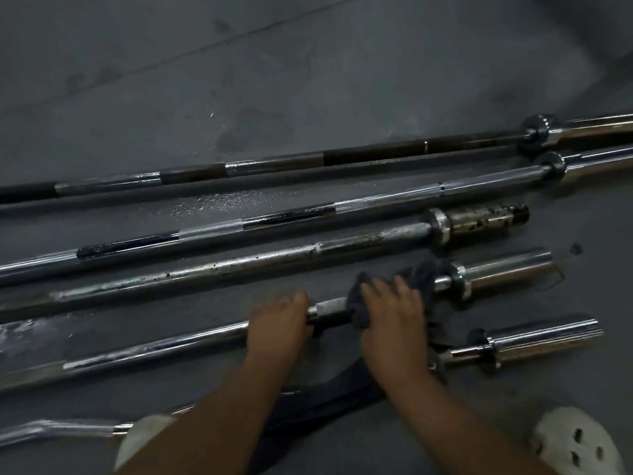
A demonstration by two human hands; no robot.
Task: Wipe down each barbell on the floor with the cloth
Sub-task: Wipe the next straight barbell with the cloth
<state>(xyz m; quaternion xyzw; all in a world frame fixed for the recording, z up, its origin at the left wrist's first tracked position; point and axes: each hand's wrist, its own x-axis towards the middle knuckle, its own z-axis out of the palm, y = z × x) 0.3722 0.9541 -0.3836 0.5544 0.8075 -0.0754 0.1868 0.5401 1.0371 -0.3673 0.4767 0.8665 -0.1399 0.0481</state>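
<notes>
The floor (308, 63) is matt dark grey, with scuffs and some shiny specks. The far barbell (274, 162) is metal, with dull dark bands between glossy ones. The second barbell (291, 216) has rough knurled silver bands and glossy black parts. The third barbell (239, 265) is dull metal, pitted and spotted with rust. The fourth barbell (171, 344) is smooth glossy chrome. The cloth (359, 310) on it is soft dark grey fabric. The near right sleeve (541, 337) is bright ribbed chrome.

Bare forearms (212, 430); a white perforated clog (579, 443) on the right foot.
</notes>
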